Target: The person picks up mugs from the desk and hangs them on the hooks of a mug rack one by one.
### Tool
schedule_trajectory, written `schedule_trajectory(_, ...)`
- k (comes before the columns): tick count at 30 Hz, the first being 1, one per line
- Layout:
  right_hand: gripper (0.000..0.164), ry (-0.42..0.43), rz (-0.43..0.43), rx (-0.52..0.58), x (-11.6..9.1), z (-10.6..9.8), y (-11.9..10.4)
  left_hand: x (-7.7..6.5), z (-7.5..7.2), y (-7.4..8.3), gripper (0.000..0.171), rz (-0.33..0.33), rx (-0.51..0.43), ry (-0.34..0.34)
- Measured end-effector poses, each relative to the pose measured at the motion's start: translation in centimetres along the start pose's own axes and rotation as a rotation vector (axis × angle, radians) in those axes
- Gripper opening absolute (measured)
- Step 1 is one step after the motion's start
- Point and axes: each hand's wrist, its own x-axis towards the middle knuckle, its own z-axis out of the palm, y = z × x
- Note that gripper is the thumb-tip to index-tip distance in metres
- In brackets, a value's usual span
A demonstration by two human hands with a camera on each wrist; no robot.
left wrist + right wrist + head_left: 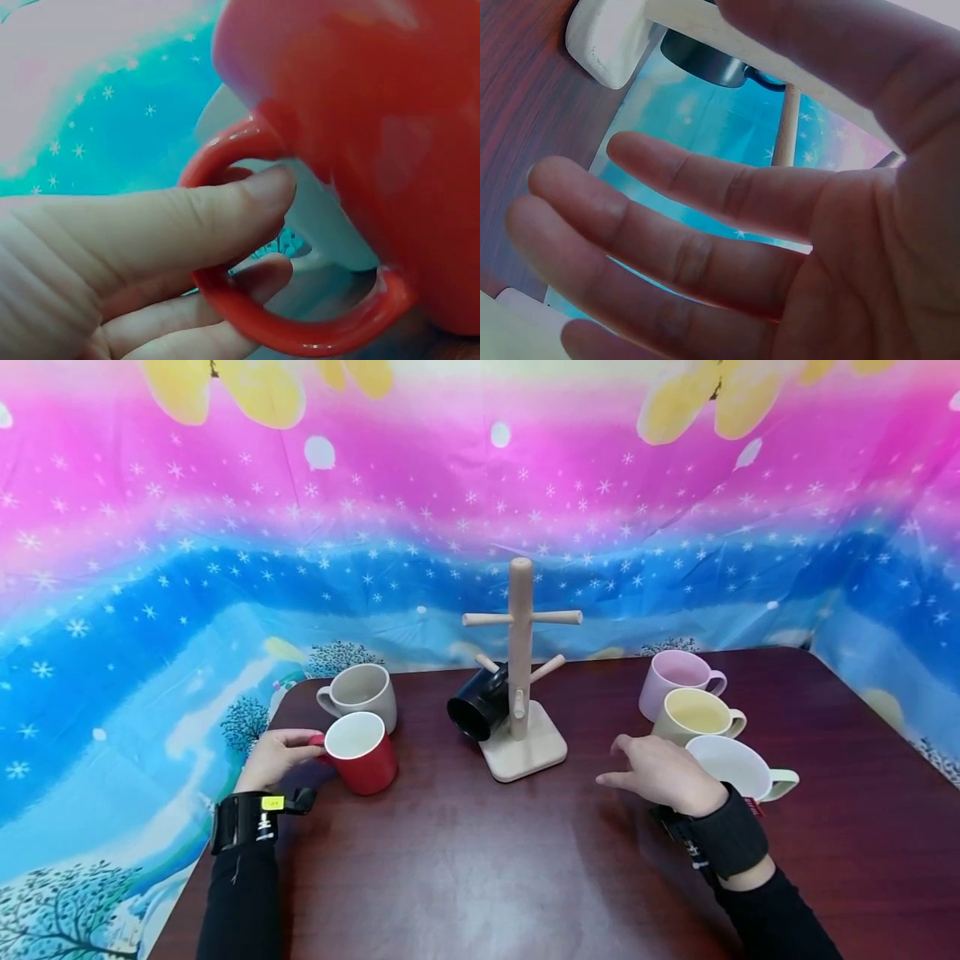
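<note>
1. My left hand (276, 758) pinches the handle (315, 339) of the red mug (367, 767) with my thumb and fingers.
2. The red mug is by the left edge of the table (450, 868), near its far left corner. It looks upright, but I can't tell if its bottom touches the wood.
3. The grey mug (375, 695) is just behind it, closer to that corner.
4. My right hand (663, 768) holds nothing. Its fingers are spread and a bit bent, near the yellow mug (693, 714) and the white mug (727, 760). I can't tell if it touches them.
5. Those two and the pink mug (651, 693) make a row toward the far right corner.
6. The mug tree (520, 643) stands near the middle of the far edge. The black mug (480, 697) hangs tipped on a low peg.
7. I think my step now is getting a good hold on the red mug. If I lift it, I need to squeeze tight and not bump the grey one.
</note>
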Motion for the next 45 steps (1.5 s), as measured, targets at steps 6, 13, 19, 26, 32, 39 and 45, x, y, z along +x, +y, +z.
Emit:
schedule_trajectory(6, 0.043, 0.001, -0.006, 0.003, 0.1, 0.0, 0.1, -0.6, 0.3, 0.6, 0.053, -0.071, -0.063, -0.025)
schedule_trajectory(13, 0.043, -0.005, -0.006, -0.003, 0.1, 0.0, 0.1, -1.2, 0.6, 2.3, 0.050, -0.015, -0.099, -0.055)
schedule_trajectory(19, 0.042, -0.002, -0.006, -0.009, 0.1, -0.1, 0.0, -1.8, 0.9, 4.4, 0.042, 0.032, -0.103, -0.076)
schedule_trajectory(26, 0.043, -0.001, -0.015, -0.016, 0.0, -0.2, 0.0, -2.6, 2.3, 6.7, 0.040, 0.045, -0.147, -0.142)
schedule_trajectory(32, 0.044, -0.001, -0.017, -0.014, -0.1, -0.1, 0.0, -2.7, 4.6, 8.6, 0.036, 0.039, -0.119, -0.169)
schedule_trajectory(39, 0.044, -0.006, -0.021, -0.014, -0.1, -0.1, 0.0, -2.8, 7.8, 10.7, 0.030, 0.061, -0.197, -0.206)
schedule_trajectory(45, 0.046, -0.001, -0.033, -0.010, -0.1, -0.2, 0.0, -3.1, 9.9, 12.3, 0.028, 0.054, -0.283, -0.218)
